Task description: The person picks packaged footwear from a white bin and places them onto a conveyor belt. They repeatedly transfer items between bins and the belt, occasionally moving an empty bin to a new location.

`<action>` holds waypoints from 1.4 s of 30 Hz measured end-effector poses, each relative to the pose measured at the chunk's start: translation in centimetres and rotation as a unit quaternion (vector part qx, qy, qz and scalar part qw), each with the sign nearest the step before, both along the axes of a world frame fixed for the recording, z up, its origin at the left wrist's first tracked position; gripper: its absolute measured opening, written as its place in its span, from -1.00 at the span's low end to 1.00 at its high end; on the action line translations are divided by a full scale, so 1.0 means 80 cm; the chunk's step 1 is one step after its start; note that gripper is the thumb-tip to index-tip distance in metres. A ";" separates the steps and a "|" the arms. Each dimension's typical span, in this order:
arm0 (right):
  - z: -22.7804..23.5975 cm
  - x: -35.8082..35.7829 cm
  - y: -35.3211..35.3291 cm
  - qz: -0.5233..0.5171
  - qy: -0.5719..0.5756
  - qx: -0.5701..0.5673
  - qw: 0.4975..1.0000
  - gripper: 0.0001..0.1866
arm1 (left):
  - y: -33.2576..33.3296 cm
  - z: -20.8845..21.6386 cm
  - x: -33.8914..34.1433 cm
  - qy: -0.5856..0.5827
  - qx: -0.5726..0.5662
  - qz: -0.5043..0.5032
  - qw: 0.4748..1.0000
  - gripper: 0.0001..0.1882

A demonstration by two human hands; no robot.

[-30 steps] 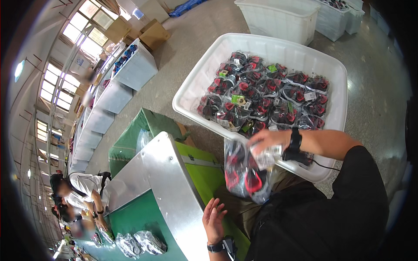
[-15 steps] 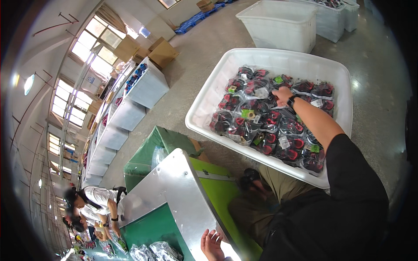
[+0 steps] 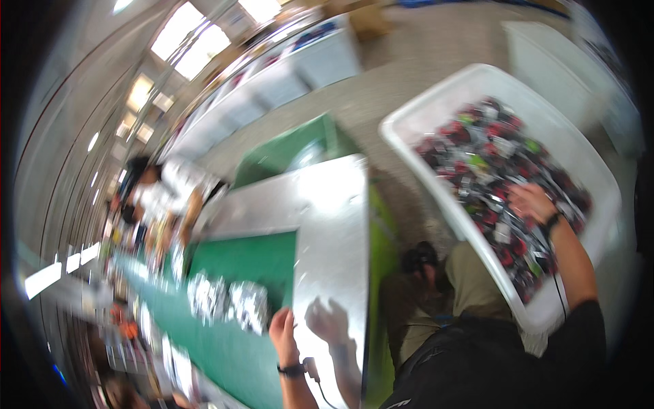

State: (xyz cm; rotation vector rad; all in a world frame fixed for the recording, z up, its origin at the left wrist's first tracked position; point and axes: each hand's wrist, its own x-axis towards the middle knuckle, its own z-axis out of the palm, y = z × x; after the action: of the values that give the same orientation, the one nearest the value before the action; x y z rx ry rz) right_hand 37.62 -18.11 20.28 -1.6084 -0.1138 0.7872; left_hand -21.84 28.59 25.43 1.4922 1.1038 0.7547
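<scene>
A big white bin (image 3: 436, 183) at the right holds many clear-bagged black-and-red items (image 3: 487, 146) that look like shoes, several with green or white tags. Over this pile is my right hand (image 3: 533, 202), blurred, its fingers spread and nothing visibly gripped. My left hand (image 3: 283, 335) is raised at the inner edge of the metal table frame (image 3: 330, 225), fingers loosely bent and apart, holding nothing that I can see. Beside it, two shiny clear plastic packages (image 3: 248, 305) lie on the green conveyor belt (image 3: 238, 358); their contents cannot be made out.
A green bin (image 3: 300, 140) stands behind the table's far end. Further along the belt, a person in white (image 3: 180, 184) handles bagged items. More white bins (image 3: 327, 61) line the far left, and another white bin (image 3: 545, 68) stands beyond mine.
My view has swung left, so the belt and table show more. My right hand has drawn back from the pile with fingers opening; my left hand has come up beside the packages.
</scene>
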 end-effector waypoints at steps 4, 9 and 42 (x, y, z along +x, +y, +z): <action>0.018 -0.039 0.002 0.005 0.018 0.001 1.000 -0.61 | 0.066 -0.027 -0.033 0.105 0.178 0.118 0.971 -0.62; 0.022 -0.068 -0.012 0.014 -0.028 -0.013 0.999 -0.62 | 0.146 -0.054 -0.099 0.284 0.333 0.198 0.877 -0.52; 0.098 -0.151 0.123 0.157 -0.114 -0.037 0.980 -0.56 | 0.015 -0.055 -0.146 -0.138 -0.041 0.044 0.989 -0.43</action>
State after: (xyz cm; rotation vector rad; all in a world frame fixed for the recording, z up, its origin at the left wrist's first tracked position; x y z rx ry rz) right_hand 25.51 -8.28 28.10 -1.7718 -0.5189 0.8516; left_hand -33.54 29.77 21.01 1.2337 0.9823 0.9345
